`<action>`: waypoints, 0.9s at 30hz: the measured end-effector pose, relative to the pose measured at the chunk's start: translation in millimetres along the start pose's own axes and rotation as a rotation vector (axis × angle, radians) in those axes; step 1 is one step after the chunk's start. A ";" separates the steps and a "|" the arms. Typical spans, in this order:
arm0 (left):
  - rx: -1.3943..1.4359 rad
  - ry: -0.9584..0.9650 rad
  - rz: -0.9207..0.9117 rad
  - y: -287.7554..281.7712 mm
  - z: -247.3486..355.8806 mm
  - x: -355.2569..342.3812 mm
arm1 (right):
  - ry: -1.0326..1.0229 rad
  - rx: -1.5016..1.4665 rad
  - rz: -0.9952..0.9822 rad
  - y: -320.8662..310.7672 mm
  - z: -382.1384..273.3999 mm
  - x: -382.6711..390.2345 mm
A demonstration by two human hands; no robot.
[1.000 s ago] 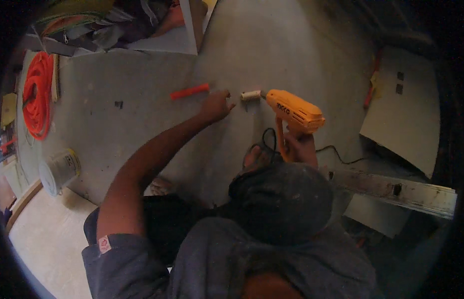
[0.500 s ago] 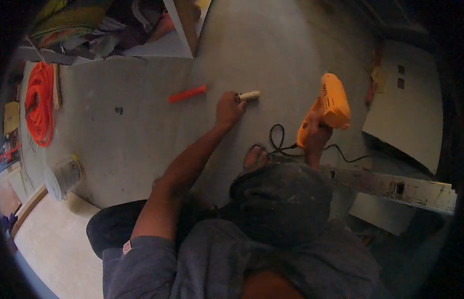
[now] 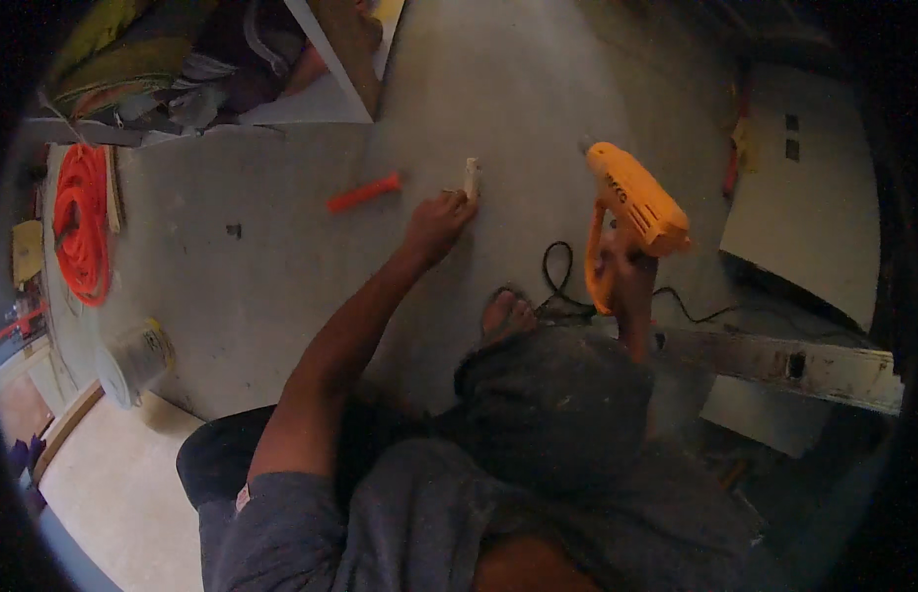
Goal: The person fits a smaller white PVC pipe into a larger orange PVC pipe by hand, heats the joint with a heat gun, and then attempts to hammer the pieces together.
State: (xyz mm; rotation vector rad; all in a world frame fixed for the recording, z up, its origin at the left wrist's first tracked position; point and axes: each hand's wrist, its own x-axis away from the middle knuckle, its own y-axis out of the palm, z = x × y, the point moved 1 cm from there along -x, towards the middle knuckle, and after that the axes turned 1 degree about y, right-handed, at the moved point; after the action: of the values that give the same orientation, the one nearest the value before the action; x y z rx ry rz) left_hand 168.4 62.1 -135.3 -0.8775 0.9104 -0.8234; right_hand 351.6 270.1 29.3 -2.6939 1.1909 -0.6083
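Note:
My left hand [image 3: 439, 225], reached out over the grey floor, is closed around a short cream-coloured pipe piece [image 3: 472, 179] whose free end points away from me. On the right, my right hand [image 3: 624, 264] grips the handle of a yellow corded heat gun [image 3: 634, 197]. Its narrow metal nozzle is aimed to the far left, apart from the pipe piece. Left of the pipe lies an orange-red tube [image 3: 364, 192] on the floor. A black cord [image 3: 559, 271] loops below the heat gun, beside my foot [image 3: 506, 312].
A coil of orange hose [image 3: 82, 227] and a whitish bucket [image 3: 138, 360] are at the left. Cloths and sacks [image 3: 153, 54] fill a shelf at the far left. To the right lie a long metal bar [image 3: 774, 363] and a pale board [image 3: 804, 197].
The pipe piece has turned from pointing right to pointing away from me. The heat gun has swung so its nozzle points more to the left. Both hands still hold their things.

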 end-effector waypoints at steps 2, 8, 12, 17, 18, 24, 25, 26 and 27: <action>0.160 -0.078 0.061 -1.3 6.0 -0.9 | -0.011 0.058 -0.066 -17.0 21.4 -6.5; 0.205 -0.113 -0.145 11.6 49.4 19.2 | -0.087 0.111 -0.278 11.2 -14.8 -17.8; 0.178 0.018 -0.117 44.5 75.7 27.3 | -0.105 0.259 -0.460 21.3 -11.6 -49.6; 0.323 0.070 -0.162 36.6 89.5 47.4 | -0.151 0.375 -0.448 45.1 2.1 -48.0; 0.319 0.058 -0.155 35.3 89.0 49.8 | -0.328 0.484 -0.426 51.9 -5.5 -46.4; 0.285 0.034 -0.146 35.8 81.6 48.7 | -0.060 0.373 -0.498 56.8 -20.9 -41.6; 0.298 0.018 -0.141 35.6 81.9 47.3 | -0.053 0.357 -0.500 55.0 -15.8 -44.6; 0.311 0.000 -0.136 35.5 82.6 46.4 | -0.116 0.385 -0.491 52.5 -9.9 -48.2; 0.311 -0.001 -0.135 37.8 82.5 46.4 | -0.150 0.399 -0.488 52.5 -8.4 -50.9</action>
State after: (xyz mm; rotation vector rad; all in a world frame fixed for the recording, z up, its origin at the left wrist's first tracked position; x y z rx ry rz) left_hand 268.4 59.3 -154.9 -0.6716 0.7036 -1.0497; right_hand 281.7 272.2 6.6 -2.6109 0.3205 -0.6060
